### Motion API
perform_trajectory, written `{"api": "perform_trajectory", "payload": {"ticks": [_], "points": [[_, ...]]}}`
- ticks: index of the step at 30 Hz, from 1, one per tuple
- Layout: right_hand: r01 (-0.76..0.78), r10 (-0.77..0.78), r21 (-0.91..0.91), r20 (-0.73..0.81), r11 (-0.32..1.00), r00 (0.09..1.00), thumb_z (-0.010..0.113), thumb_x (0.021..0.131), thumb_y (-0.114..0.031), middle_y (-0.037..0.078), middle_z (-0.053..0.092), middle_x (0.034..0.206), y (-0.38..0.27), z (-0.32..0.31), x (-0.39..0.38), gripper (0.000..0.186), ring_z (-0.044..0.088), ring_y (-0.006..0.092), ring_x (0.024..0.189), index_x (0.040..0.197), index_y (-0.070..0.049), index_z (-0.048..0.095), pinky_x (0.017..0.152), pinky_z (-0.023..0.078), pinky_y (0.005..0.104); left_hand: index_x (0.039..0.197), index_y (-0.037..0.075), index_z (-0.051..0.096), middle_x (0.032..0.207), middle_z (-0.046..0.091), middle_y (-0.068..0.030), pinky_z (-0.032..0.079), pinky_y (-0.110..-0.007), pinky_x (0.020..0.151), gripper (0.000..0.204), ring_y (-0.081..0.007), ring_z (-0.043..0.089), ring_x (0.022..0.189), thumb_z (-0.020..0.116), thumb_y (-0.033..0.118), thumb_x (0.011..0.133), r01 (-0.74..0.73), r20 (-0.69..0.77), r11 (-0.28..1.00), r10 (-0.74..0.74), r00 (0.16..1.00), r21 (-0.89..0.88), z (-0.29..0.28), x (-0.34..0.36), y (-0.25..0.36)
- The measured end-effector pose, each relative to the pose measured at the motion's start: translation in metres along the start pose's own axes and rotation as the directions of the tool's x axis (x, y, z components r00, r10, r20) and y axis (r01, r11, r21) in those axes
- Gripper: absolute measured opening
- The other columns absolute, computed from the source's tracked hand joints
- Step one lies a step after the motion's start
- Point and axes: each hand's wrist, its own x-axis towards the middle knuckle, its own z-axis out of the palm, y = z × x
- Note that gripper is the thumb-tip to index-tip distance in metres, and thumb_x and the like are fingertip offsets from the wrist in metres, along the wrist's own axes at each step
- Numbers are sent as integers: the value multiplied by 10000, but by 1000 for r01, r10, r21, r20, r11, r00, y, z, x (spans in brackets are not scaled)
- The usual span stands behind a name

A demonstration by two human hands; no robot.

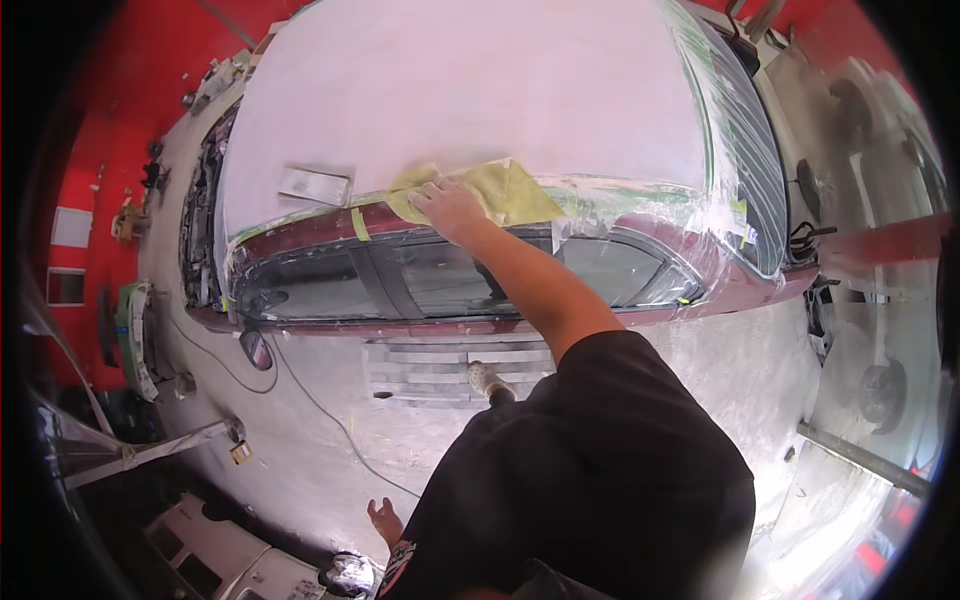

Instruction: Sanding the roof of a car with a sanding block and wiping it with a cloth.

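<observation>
A car roof (480, 90) coated pale pinkish-white fills the upper middle, with green and bare patches along its near edge. On that edge lies a rumpled yellow cloth (515, 190). My right hand (450, 208) reaches forward across the side windows and grips the cloth, its fingers bent over the left part and pressing it to the roof. Some of the cloth under the palm is hidden. Low at my left side hangs my left hand (385, 522), fingers apart and holding nothing. A flat whitish rectangular piece (315, 186) rests on the roof left of the cloth.
Below the dark red door edge, a slatted grey platform (420, 372) lies under my foot. A hose (335, 425) trails over the floor on the left. The side mirror (256, 348) juts out. A white vehicle (220, 550) stands at lower left, a metal beam (865, 460) at right.
</observation>
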Motion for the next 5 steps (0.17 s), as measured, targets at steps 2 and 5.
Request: {"api": "perform_trajectory", "payload": {"ticks": [2,5], "points": [[-16,16,-42,8,999,1000,540,899,-211,43,615,1122,20,-12,-22,223,585,246,1123,1103,-169,618,850,490,437,1403,22,415,1105,647,-297,491,-459,856,665,-381,638,1004,659,376,895,251,136,920,-219,966,-301,44,0,31],[-107,111,-40,122,993,986,543,896,-211,38,617,1136,76,-57,-58,213,577,246,1167,1089,-158,618,850,491,440,1409,58,424,1134,641,-300,492,-435,911,642,-399,624,1080,659,369,899,114,231,993,-116,966,23,45,-10,69]]}}
